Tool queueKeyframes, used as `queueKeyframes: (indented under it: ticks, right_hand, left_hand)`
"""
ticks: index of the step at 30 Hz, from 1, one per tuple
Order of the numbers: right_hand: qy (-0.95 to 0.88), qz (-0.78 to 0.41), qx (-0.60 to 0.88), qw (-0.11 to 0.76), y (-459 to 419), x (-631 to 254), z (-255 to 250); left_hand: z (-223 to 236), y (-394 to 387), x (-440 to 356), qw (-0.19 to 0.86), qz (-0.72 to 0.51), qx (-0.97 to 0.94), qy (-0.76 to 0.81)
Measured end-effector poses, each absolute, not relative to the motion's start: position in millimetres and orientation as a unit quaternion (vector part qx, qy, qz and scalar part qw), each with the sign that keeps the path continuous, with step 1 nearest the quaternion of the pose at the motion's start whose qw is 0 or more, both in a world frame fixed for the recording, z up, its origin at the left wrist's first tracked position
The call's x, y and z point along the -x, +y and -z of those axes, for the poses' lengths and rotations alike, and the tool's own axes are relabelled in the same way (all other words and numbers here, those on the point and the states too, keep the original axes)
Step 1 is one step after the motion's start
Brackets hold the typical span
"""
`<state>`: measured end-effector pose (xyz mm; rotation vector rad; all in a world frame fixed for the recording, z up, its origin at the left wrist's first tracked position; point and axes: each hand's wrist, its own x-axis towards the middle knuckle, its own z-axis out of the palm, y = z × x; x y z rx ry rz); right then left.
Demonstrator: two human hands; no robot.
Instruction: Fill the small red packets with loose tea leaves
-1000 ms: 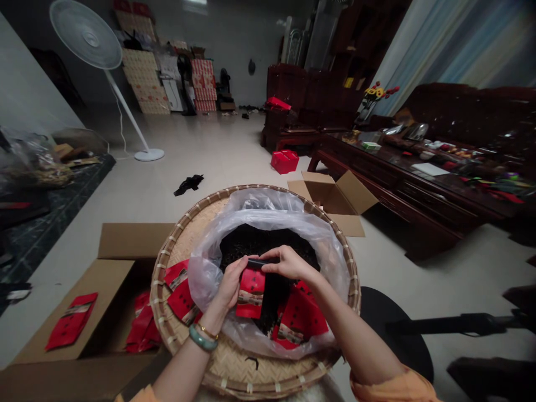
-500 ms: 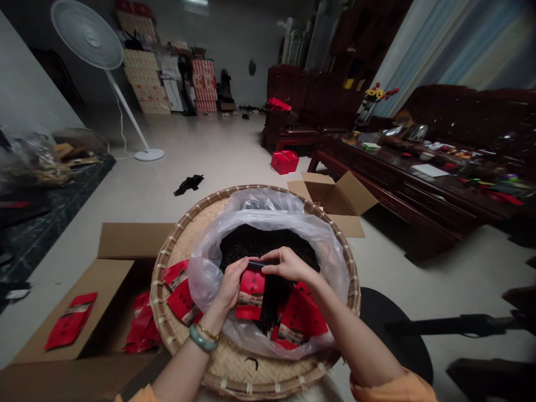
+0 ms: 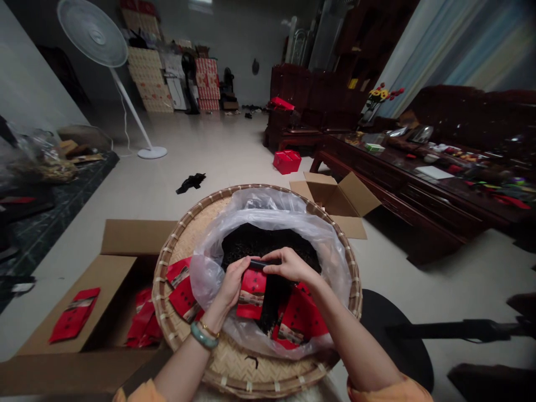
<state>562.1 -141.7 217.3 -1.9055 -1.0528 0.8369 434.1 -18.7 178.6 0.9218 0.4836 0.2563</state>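
A small red packet (image 3: 252, 297) with a printed picture band hangs upright over an open clear plastic bag (image 3: 209, 245). Across its top edge lies a short black bar (image 3: 258, 264); what it is exactly I cannot tell. My left hand (image 3: 233, 285) pinches the packet's upper left corner at one end of the bar. With thumb and fingers closed, my right hand (image 3: 288, 264) grips the bar's other end. Dark, loose, shredded stuff like tea leaves (image 3: 268, 240) fills the bag. More red packets (image 3: 299, 318) lie inside the bag under my right forearm.
The bag sits in a round woven bamboo tray (image 3: 234, 371), where other red packets (image 3: 183, 296) lie at left. An open cardboard box (image 3: 113, 279) with red packets stands left, another open box (image 3: 339, 195) beyond. A white fan (image 3: 96, 36) and a dark wooden table (image 3: 402, 184) stand farther off.
The whole view has shifted slightly to the right. My hands keep the same hold on the packet and the black bar.
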Motion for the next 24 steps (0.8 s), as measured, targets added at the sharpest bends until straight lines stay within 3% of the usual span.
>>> queueKeyframes:
  ticks: [10, 18, 24]
  right_hand:
    - [-0.422, -0.331, 0.74, 0.406, -143.2, -560.8, -217.5]
    - [-0.366, -0.414, 0.71, 0.437, -150.2, -569.0, -212.0]
    - [-0.302, -0.39, 0.692, 0.528, -155.6, -573.7, -213.2]
  left_hand:
    - [-177.2, -19.0, -433.5, 0.87, -0.108, -0.429, 0.218]
    - [-170.6, -16.4, -433.6, 0.843, -0.034, -0.492, 0.214]
    - [-171.9, -16.0, -434.6, 0.841, -0.064, -0.489, 0.221]
